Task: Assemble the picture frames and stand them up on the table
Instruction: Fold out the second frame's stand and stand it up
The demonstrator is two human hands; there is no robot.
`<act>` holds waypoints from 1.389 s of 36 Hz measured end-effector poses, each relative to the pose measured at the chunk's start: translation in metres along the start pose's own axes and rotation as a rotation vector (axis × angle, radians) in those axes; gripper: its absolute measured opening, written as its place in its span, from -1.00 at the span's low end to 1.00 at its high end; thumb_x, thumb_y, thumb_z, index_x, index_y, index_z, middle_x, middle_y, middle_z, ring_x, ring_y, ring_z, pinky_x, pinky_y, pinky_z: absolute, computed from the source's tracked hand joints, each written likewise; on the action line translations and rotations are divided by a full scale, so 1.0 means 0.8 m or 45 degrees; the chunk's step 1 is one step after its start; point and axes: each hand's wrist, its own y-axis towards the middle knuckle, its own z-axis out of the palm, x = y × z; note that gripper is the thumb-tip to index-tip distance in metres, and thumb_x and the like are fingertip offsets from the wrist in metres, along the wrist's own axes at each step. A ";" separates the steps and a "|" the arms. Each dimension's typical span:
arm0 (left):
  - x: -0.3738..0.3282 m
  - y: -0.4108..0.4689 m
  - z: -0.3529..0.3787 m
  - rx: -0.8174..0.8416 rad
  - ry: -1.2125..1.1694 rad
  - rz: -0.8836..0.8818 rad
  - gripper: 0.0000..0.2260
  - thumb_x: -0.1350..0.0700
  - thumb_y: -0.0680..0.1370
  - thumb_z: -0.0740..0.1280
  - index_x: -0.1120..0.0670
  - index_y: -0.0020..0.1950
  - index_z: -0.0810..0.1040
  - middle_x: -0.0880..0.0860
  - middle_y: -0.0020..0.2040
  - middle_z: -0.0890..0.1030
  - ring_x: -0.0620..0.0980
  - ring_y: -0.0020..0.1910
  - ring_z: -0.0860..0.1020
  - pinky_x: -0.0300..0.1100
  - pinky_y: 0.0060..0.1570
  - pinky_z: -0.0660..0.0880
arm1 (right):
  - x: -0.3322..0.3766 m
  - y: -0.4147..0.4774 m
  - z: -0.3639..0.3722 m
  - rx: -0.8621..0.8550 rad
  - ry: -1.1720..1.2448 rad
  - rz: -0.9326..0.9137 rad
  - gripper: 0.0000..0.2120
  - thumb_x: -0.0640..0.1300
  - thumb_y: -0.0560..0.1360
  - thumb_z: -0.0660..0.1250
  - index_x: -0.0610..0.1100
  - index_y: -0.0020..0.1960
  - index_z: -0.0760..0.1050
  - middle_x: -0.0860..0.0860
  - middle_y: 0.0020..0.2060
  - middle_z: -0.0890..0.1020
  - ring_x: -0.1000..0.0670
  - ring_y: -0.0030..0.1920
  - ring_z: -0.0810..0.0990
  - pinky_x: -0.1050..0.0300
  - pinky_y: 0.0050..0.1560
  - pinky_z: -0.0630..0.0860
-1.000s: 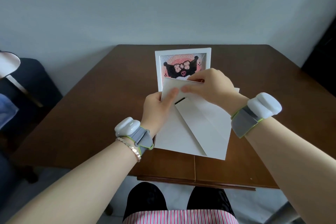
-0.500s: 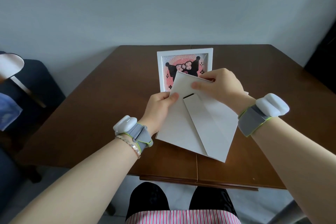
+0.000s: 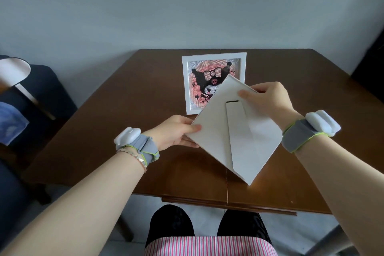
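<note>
A white picture frame (image 3: 207, 131) is held above the brown table (image 3: 128, 97), back side up and turned like a diamond. Its white fold-out stand flap (image 3: 239, 131) lies flat against the back, below a dark slot. My left hand (image 3: 174, 133) grips the frame's left corner. My right hand (image 3: 268, 100) grips its upper right edge near the slot. Behind it a second white frame (image 3: 188, 81) with a pink-and-black cartoon bead picture stands upright on the table, its lower right part hidden by the held frame.
A dark blue chair (image 3: 41, 93) with a white object and a blue cloth stands left of the table. The grey wall is just behind the table's far edge. A dark object fills the far right corner. My lap is below the table's near edge.
Both hands have lifted the back-up frame off the table and rotated it clockwise into a diamond. My left hand slid to its left corner, and more of the standing frame shows.
</note>
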 end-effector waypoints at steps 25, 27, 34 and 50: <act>0.023 0.001 0.057 -0.528 -0.543 0.176 -0.92 0.07 0.51 0.36 0.06 -0.13 0.55 0.05 -0.17 0.63 0.01 -0.23 0.60 -0.13 -0.19 0.57 | -0.010 -0.029 0.022 -0.101 0.500 0.390 -0.78 -0.01 0.44 0.41 -0.04 -0.35 0.55 0.03 -0.37 0.57 0.03 -0.37 0.53 0.15 -0.20 0.53; 0.015 -0.001 0.055 -0.640 -0.554 0.315 -0.91 0.07 0.52 0.35 0.06 -0.16 0.55 0.05 -0.20 0.63 0.01 -0.25 0.60 -0.12 -0.16 0.56 | -0.008 -0.036 0.018 -0.041 0.550 0.397 -0.88 -0.02 0.45 0.40 -0.06 -0.20 0.58 0.05 -0.33 0.58 0.06 -0.35 0.53 0.21 -0.26 0.51; 0.008 -0.003 0.045 -0.775 -0.706 0.443 -0.88 0.00 0.53 0.33 0.03 -0.12 0.55 0.04 -0.15 0.65 0.04 -0.17 0.64 -0.12 -0.14 0.60 | -0.012 -0.074 0.028 0.200 1.138 0.584 -0.93 -0.16 0.49 0.37 -0.16 -0.09 0.53 -0.06 -0.21 0.65 0.04 -0.25 0.65 0.24 -0.28 0.63; 0.022 -0.001 0.045 -0.932 -0.694 0.362 -0.83 -0.09 0.51 0.32 -0.01 -0.14 0.53 -0.02 -0.19 0.58 0.00 -0.15 0.52 -0.24 -0.27 0.43 | -0.010 -0.079 0.067 0.110 1.220 0.458 -0.84 -0.30 0.56 0.22 -0.20 -0.14 0.55 -0.06 -0.16 0.65 -0.02 -0.13 0.64 0.21 -0.10 0.63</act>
